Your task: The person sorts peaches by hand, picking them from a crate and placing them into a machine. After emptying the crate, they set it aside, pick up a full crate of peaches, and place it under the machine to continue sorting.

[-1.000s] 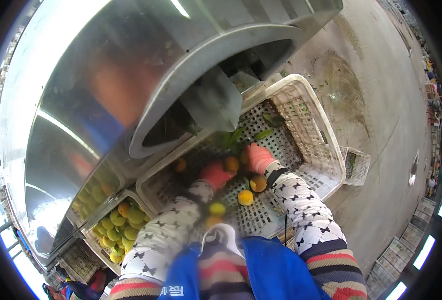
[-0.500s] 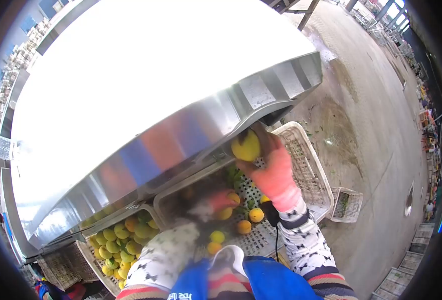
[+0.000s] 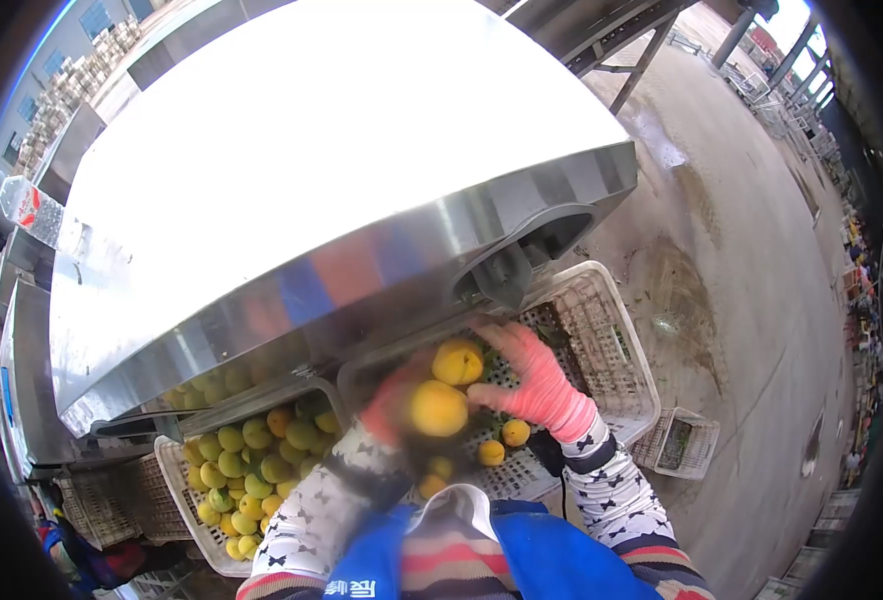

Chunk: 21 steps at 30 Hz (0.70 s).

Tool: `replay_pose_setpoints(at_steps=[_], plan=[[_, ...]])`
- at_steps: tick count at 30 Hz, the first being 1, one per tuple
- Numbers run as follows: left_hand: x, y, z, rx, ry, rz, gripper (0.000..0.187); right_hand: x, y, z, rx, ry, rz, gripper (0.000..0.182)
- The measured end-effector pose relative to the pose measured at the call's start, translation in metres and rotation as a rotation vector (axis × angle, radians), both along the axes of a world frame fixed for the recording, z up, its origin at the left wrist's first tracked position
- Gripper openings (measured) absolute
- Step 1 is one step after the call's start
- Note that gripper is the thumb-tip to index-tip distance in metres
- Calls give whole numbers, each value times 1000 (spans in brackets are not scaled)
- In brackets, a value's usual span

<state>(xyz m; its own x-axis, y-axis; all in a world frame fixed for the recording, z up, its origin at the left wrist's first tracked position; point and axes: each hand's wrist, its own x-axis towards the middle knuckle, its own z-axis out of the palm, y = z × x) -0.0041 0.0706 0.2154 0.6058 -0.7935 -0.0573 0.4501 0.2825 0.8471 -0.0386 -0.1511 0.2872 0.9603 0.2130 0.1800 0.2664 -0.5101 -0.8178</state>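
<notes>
The white slatted crate [image 3: 617, 350] is the place the work centres on, and several yellow-orange fruits lie on its perforated floor: one small fruit [image 3: 492, 453] and a second small fruit [image 3: 516, 432] near its middle, with more towards its near side. Above the crate are two larger yellow fruits, the upper fruit [image 3: 458, 361] and the lower fruit [image 3: 439, 408], close together between the gloved hands. The right hand [image 3: 532, 385] is spread, thumb parted from the fingers, beside both (whether it touches either, I cannot tell). The left hand [image 3: 394, 400] is blurred and partly covered by the lower fruit, so I cannot tell how its fingers stand. Left of the crate stands a fruit-filled crate [image 3: 200, 535], heaped with yellow-green fruit [image 3: 262, 460]. Beyond the crate, a steel machine [image 3: 342, 270] overhangs its far edge, hiding part of the inside; the machine's dark chute opening [image 3: 552, 240] faces the far right corner. A small crate [image 3: 702, 445] sits on the floor right of the slatted one. The left sleeve [image 3: 327, 500] blocks the crate's near left corner.
</notes>
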Motion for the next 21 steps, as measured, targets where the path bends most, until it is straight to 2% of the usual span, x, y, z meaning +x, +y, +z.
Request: replay_pose_setpoints(at_steps=[1,3,4,5,7,8,10,11,12,16,17,20,21], plan=[[0,-6,1,145,-359,47,43,-3,-1,-4,-80,-50,67,81],[-2,-15,0,155,-311,29,47,-10,0,-6,342,306,57,81],[0,-20,-4,20,92,-34,50,-10,-1,-6,554,478,51,81],[3,-23,-7,-114,491,-99,55,-1,-4,-6,369,241,40,81],[10,-25,-12,-48,371,-90,60,20,-7,3,-37,-5,-314,68],[8,-28,-10,-14,342,-12,62,30,-6,7,-243,-122,-487,62],[4,-34,-6,66,279,142,68,64,-8,2,-550,-112,-447,55],[-5,-38,-4,232,-81,302,64,75,-7,-4,-699,-104,-426,52],[-6,-39,-3,391,-452,453,60,74,-5,-12,-675,-141,-444,48],[-9,-21,-17,354,-181,298,52,60,13,-33,-495,-186,-569,36],[-9,-20,-17,388,-188,298,50,64,14,-32,-437,-190,-622,33],[-6,-26,-17,405,-133,348,43,107,17,-39,-514,-168,-604,34],[-6,-28,-14,445,-179,345,42,103,13,-29,-377,-208,-573,39]])
